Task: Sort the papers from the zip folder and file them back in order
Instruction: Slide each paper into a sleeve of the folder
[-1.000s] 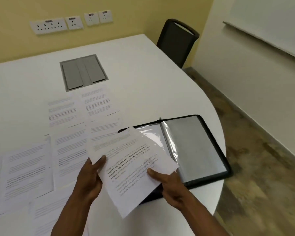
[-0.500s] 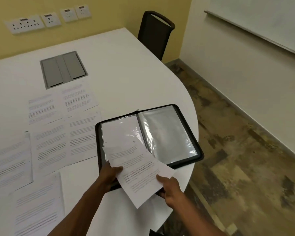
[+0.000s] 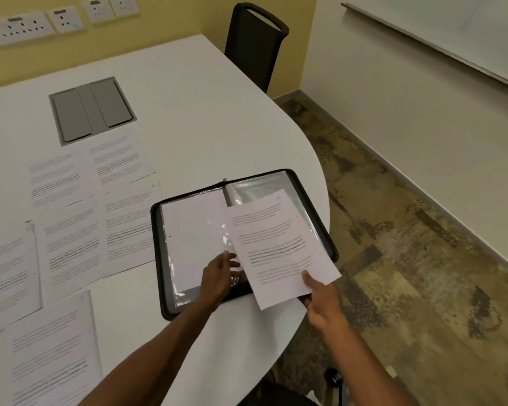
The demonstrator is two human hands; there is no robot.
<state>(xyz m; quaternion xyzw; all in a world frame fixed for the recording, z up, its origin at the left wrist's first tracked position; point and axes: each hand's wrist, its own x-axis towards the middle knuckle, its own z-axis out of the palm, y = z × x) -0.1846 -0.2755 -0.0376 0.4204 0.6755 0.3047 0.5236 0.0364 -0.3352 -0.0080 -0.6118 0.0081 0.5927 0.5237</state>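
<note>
- The white round-edged table [image 3: 188, 118] carries everything. Its curved rim runs just beside the folder, so anything you slide toward your right could go off the edge.
- The loose white printed sheets [image 3: 71, 238] lie flat in rows on the table to your left, edges touching or overlapping. They are light and slick on that top, and a brush of your sleeve would likely scatter the order you have laid out.
- The black zip folder with clear plastic sleeves [image 3: 311, 194] lies open near the table's rim. One sleeve on its left half already holds a white page. The sleeves look thin, floppy and glossy, so expect them to cling shut and buckle if you push a page in hard.
- The single white printed sheet [image 3: 276, 247] hangs tilted over the folder's right half. It is limp and will droop from one corner; support it near the bottom edge and feed the top edge in square.
- Your right hand [image 3: 320, 300] pinches that sheet at its lower corner — thumb on top.
- Your left hand [image 3: 220, 276] rests on the left sleeve with fingers spread and relaxed, holding nothing — well placed to lift a sleeve mouth.
</note>
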